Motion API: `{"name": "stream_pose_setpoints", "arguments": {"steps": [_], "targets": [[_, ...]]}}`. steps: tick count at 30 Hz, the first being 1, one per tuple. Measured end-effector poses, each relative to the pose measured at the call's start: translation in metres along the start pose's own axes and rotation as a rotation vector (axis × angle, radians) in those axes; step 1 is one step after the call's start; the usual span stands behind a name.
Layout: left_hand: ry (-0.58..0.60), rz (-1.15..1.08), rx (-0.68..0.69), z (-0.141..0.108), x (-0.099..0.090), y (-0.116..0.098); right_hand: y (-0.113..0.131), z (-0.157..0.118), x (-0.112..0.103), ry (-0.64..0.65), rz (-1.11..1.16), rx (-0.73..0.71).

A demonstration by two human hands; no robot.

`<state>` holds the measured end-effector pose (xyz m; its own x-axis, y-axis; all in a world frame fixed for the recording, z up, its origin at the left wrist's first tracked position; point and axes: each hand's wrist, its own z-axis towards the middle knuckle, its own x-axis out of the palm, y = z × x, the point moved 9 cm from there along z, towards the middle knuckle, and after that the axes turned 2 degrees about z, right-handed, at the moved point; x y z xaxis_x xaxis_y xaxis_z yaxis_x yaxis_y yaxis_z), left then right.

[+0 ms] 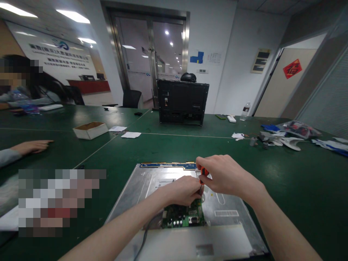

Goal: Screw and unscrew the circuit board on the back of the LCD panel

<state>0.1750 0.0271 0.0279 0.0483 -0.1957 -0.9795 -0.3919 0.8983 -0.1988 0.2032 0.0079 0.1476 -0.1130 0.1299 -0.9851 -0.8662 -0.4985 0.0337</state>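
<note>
My right hand (221, 174) grips the orange and black handle of a screwdriver (203, 174), its shaft pointing down. Just to its left, my left hand (185, 190) has its fingers pressed together around the lower end of the shaft, above a green circuit board (183, 217); anything small between those fingertips is hidden. The board sits on a silver metal panel (228, 232) that lies flat in front of me. Along the panel's far edge runs a narrow blue circuit strip (163, 165). A dark cable (144, 237) crosses the panel's near left part.
A black monitor housing (182, 101) stands across the green table (122, 152). An open box (91, 130) and papers are at the left, beside another person's hand (32, 146). Gloves, a plastic bag (299, 128) and metal parts lie at the right; a bottle (245, 111) stands behind.
</note>
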Motion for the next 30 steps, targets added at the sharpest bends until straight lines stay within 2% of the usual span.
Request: {"name": "stream_pose_setpoints", "arguments": {"steps": [14,30], "targets": [[0.022,-0.099,0.034,0.0000,0.0021,0.0009,-0.0003,0.0004,0.0001,0.009,0.007,0.013],[0.007,-0.014,0.022,-0.0001,0.0025,0.0016,-0.0006,-0.0011,0.0001,0.009,0.009,-0.004]]}}
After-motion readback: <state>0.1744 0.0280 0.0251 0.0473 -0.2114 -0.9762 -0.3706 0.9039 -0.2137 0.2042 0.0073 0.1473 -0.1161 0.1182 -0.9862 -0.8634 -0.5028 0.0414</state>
